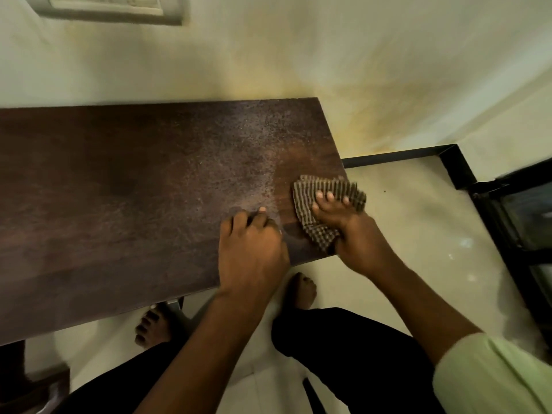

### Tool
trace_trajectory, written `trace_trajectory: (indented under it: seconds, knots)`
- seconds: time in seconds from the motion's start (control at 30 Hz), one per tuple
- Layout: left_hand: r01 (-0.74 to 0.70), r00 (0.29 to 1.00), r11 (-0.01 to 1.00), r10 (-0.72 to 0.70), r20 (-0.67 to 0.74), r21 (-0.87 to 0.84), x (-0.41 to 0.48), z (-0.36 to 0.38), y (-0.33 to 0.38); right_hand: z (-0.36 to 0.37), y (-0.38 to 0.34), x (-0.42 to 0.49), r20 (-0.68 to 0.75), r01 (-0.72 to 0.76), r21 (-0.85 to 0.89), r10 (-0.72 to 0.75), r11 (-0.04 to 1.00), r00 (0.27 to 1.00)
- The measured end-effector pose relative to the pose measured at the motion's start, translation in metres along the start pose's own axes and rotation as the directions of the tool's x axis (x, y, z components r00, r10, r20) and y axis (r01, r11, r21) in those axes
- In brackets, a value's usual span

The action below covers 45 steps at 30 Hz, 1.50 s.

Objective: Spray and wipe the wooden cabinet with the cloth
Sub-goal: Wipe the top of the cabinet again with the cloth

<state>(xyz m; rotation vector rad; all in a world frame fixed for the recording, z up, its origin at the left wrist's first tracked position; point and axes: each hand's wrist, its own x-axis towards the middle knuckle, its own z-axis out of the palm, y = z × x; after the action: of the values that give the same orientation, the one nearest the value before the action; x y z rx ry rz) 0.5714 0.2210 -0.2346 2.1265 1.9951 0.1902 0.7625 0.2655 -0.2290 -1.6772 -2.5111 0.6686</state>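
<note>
The dark wooden cabinet top [125, 186] runs from the left edge to mid-frame, and a pale speckled film covers its right half. At the cabinet's right end lies a brown checked cloth [337, 186]. My right hand [343, 222] presses it flat against the wood with straight, spread fingers. The strip of wood around the cloth looks cleaner and browner. My left hand [251, 249] rests on the top just left of the cloth, near the front edge, with its fingers curled under and nothing in it. No spray bottle is in view.
A pale wall [268, 55] rises behind the cabinet. A black-framed glass unit [519, 222] stands on the right. Light floor tiles [412, 222] lie between them. My bare feet [301, 291] and dark trousers are below the cabinet's front edge.
</note>
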Motion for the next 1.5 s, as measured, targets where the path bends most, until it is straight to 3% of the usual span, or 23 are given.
trace_trajectory:
  seconds: [0.17, 0.5, 0.73, 0.9, 1.1, 1.23, 1.4, 1.5]
  knots:
    - [0.000, 1.000, 1.000, 0.000, 0.025, 0.009, -0.002, 0.002, 0.000, 0.009, 0.005, -0.050, -0.006, -0.023, 0.072, 0.023, 0.997, 1.000]
    - [0.020, 0.995, 1.000, -0.022, 0.096, 0.022, -0.006, 0.004, -0.002, -0.009, 0.001, 0.023, -0.004, -0.110, 0.006, 0.110, 0.994, 0.994]
    - [0.002, 0.994, 1.000, -0.002, 0.113, 0.000, -0.005, 0.001, -0.006, 0.008, -0.002, -0.059, 0.029, -0.089, 0.063, 0.087, 0.994, 0.996]
    - [-0.021, 0.991, 1.000, 0.019, 0.136, 0.018, -0.008, 0.001, -0.004, 0.000, 0.000, -0.037, 0.110, -0.125, 0.030, 0.121, 0.992, 0.986]
    - [-0.021, 0.991, 1.000, 0.019, 0.133, 0.016, -0.007, 0.003, -0.008, -0.017, 0.001, 0.021, 0.024, -0.160, -0.040, 0.161, 0.986, 0.987]
    - [-0.019, 0.988, 1.000, 0.019, 0.151, 0.001, -0.004, 0.001, -0.010, -0.006, -0.006, -0.023, 0.111, -0.128, -0.078, 0.136, 0.989, 0.984]
    - [-0.026, 0.988, 1.000, 0.026, 0.154, 0.001, -0.006, 0.001, -0.009, 0.005, -0.017, -0.057, -0.047, -0.209, 0.049, 0.211, 0.977, 0.976]
    - [-0.030, 0.988, 0.999, 0.031, 0.151, -0.013, -0.007, -0.001, -0.009, 0.017, -0.036, -0.039, 0.010, -0.255, -0.016, 0.255, 0.967, 0.967]
